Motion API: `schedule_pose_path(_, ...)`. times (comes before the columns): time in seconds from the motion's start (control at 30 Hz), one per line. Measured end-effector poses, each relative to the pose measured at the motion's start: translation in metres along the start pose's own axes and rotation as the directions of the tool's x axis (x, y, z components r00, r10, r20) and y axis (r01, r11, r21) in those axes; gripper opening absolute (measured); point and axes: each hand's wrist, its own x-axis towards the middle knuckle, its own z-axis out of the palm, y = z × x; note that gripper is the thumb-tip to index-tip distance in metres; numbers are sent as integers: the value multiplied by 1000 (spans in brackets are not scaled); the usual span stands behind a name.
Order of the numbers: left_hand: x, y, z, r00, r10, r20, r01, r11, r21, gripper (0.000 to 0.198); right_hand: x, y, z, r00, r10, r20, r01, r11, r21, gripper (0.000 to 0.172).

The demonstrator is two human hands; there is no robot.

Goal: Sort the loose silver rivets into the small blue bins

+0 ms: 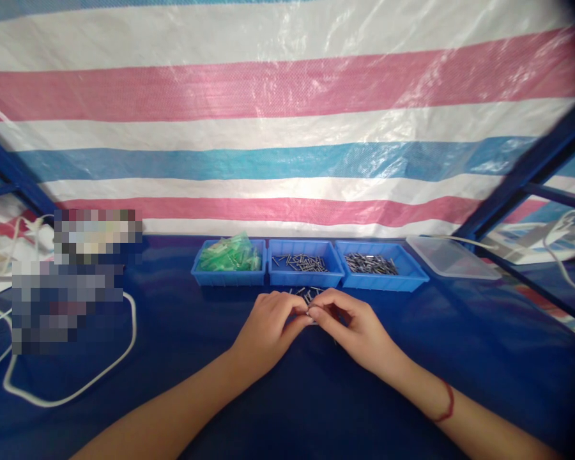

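Note:
My left hand (273,322) and my right hand (357,326) meet at the fingertips above the blue table. Both are closed in a pinch around something small, which the fingers mostly hide. Just behind the fingertips lies a small pile of loose, thin metal pieces (308,293), like screws or pins. Beyond it stand three blue bins in a row. Green plastic bags (232,253) fill the left bin (230,277). Small metal screw-like pieces lie in the middle bin (306,278) and in the right bin (386,282).
A clear plastic lid (453,258) lies right of the bins. A white cable (71,397) loops across the table's left side, beside blurred-out items (67,300). Striped sheeting (268,89) hangs behind, between blue frame posts (522,172).

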Motion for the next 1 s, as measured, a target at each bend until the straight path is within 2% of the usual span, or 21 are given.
schedule_pose_path(0.17, 1, 0, -1, 998, -62, -28, 60, 995, -79, 9, 0, 3, -2, 1000, -6, -16, 6, 1000, 6, 19)
schedule_pose_path(0.33, 2, -6, 3, 982, -176, -68, 146, 937, -317, 19, 0, 1, -1, 1000, 18, -24, -18, 1000, -16, 15)
schedule_pose_path(0.57, 3, -7, 7, 968, -246, -46, 173, 791, -586, 34, -1, -6, -1, 992, -54, 114, 65, 993, -96, 8)
schedule_pose_path(0.77, 2, -3, 6, 972, -234, -12, 169, 736, -655, 36, 0, -4, -2, 984, -65, 167, 80, 993, -83, 18)
schedule_pose_path(1.0, 1, -8, 9, 975, -220, 10, 175, 744, -645, 37, 0, 2, 0, 994, -41, 105, 50, 996, -76, 12)
